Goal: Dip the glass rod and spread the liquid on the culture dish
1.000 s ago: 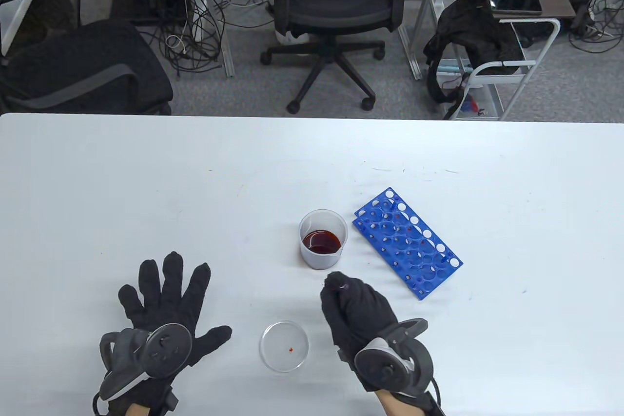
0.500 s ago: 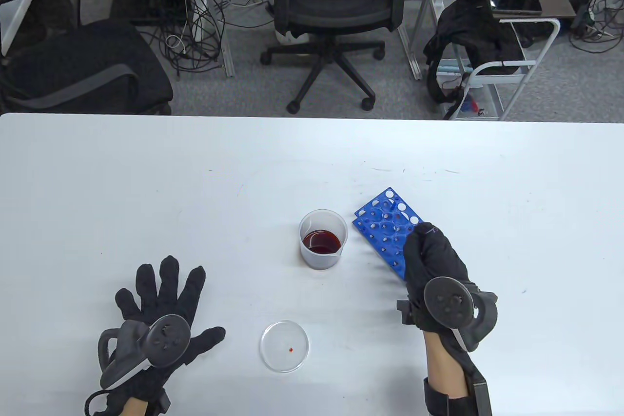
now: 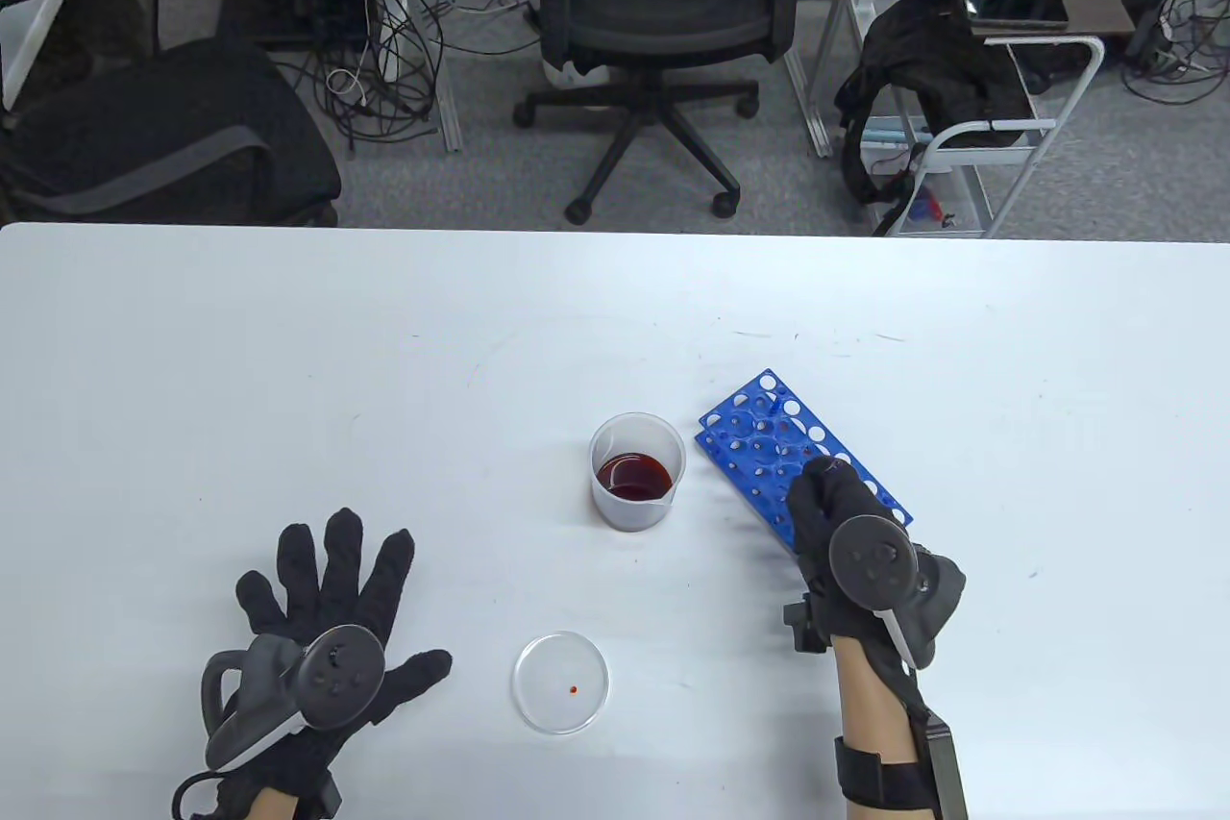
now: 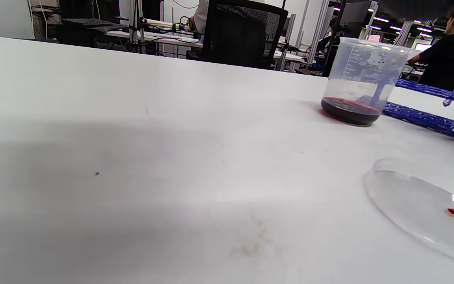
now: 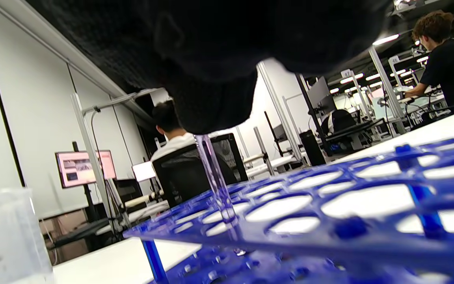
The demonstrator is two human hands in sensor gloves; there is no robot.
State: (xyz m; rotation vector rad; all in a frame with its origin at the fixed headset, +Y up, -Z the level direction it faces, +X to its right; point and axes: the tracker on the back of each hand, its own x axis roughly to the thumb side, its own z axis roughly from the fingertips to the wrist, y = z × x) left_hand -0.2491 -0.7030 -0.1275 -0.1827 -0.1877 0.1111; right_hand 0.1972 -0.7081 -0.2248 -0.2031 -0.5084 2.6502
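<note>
My right hand pinches a clear glass rod upright over the blue test tube rack. In the right wrist view the rod's lower end sits in a hole of the rack. The rod's tip also shows in the left wrist view. A clear beaker with dark red liquid stands left of the rack. The clear culture dish lies near the front edge with one small red drop in it. My left hand lies flat and open on the table, left of the dish, holding nothing.
The white table ends at a far edge, with office chairs and cables behind it. The beaker stands between the dish and the rack.
My right hand moved with the rod from beside the dish to the right, over the rack, then lowered it slightly. The left hand barely shifted.
</note>
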